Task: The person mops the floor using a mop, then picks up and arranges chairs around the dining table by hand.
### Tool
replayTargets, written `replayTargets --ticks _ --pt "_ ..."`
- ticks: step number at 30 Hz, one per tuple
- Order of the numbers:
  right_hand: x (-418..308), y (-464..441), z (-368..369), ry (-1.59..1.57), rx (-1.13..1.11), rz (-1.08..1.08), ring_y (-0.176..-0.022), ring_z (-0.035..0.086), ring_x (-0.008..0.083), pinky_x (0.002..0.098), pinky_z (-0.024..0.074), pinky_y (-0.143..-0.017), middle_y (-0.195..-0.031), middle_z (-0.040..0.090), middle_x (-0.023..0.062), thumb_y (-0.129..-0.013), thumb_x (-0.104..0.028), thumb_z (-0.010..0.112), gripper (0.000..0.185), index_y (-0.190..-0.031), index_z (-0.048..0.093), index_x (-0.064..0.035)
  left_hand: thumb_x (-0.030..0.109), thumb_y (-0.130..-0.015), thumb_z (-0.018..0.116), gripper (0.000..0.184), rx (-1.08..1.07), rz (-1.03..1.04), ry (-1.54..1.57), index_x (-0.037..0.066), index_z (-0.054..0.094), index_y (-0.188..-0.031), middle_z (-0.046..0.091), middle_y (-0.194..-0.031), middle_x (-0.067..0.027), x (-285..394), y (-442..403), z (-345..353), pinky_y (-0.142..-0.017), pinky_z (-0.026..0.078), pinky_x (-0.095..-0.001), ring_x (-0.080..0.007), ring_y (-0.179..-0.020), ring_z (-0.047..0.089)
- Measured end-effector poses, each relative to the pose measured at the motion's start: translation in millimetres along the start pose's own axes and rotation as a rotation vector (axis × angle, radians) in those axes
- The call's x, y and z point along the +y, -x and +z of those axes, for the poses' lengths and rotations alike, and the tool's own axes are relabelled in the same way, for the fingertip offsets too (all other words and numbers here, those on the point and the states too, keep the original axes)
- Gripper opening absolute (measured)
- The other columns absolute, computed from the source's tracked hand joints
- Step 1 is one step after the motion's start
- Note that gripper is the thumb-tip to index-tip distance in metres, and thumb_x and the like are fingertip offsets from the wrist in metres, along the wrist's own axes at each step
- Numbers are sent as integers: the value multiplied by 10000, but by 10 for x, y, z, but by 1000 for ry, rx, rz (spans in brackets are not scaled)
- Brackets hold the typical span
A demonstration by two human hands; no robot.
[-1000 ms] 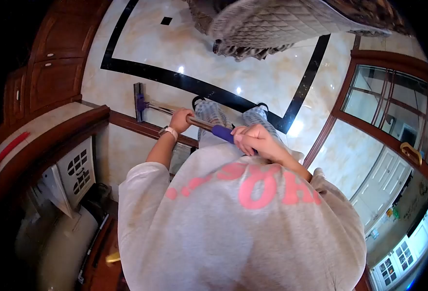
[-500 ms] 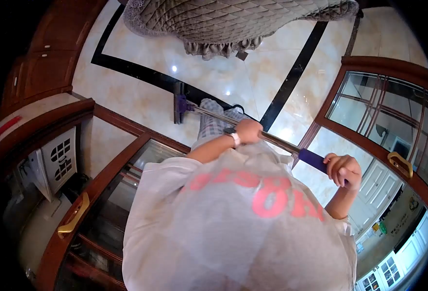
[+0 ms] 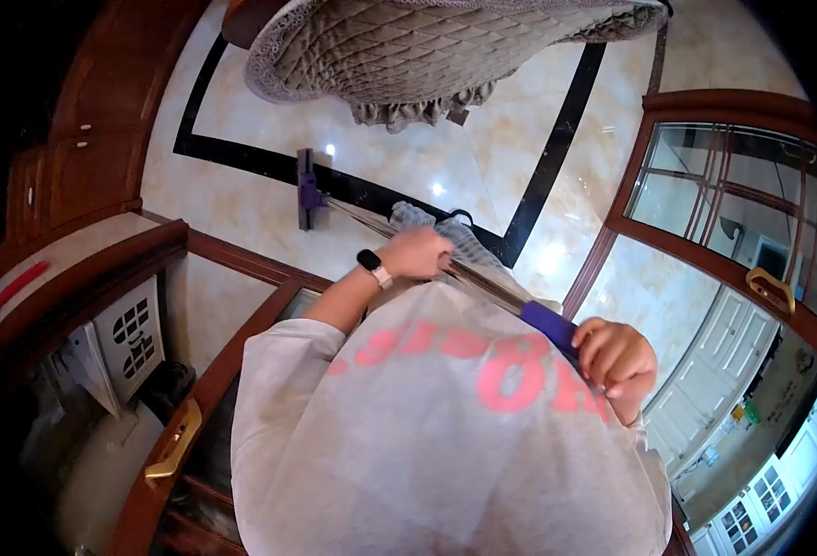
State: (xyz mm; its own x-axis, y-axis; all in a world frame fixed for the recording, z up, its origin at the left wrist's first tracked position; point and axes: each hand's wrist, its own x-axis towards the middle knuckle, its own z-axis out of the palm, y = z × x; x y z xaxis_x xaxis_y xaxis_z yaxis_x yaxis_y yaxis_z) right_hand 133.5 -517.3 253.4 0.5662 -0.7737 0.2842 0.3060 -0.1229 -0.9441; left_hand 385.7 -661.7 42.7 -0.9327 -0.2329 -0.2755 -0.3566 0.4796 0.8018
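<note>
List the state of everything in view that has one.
Left hand: closed around the mop pole
Right hand: curled around the purple grip
Mop pole: slanted
Mop head: across the black stripe
Watch: strapped on left wrist
Cabinet doors: shut
Quilted cover: draped
Floor: shiny; wet or dry unclear
</note>
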Motion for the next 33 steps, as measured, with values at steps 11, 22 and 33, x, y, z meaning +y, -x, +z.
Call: replayTargets --ticks 11,22,33 --pt "1697 -767 338 23 593 181 -650 506 184 372 372 -859 -502 487 31 -819 -32 553 386 -460 413 -47 -2 -643 593 140 406 -143 -147 61 561 -763 573 -761 -131 -1585 150 -242 -692 436 -427 -346 -811 535" --pt "1197 623 195 92 628 207 -645 515 208 364 395 -812 -505 455 58 -824 -13 553 386 -473 393 -25 19 -633 609 185 453 -67 -126 90 575 -801 583 -831 -107 -724 -566 763 -746 395 -409 -330 -851 530" --pt "-980 3090 -132 257 777 183 -469 495 195 363 419 -686 -436 456 49 -771 -123 569 423 -411 356 -64 -22 -639 627 250 215 227 382 48 536 -862 580 -865 -104 1763 -2231 2435 -678 469 -348 -278 -785 594"
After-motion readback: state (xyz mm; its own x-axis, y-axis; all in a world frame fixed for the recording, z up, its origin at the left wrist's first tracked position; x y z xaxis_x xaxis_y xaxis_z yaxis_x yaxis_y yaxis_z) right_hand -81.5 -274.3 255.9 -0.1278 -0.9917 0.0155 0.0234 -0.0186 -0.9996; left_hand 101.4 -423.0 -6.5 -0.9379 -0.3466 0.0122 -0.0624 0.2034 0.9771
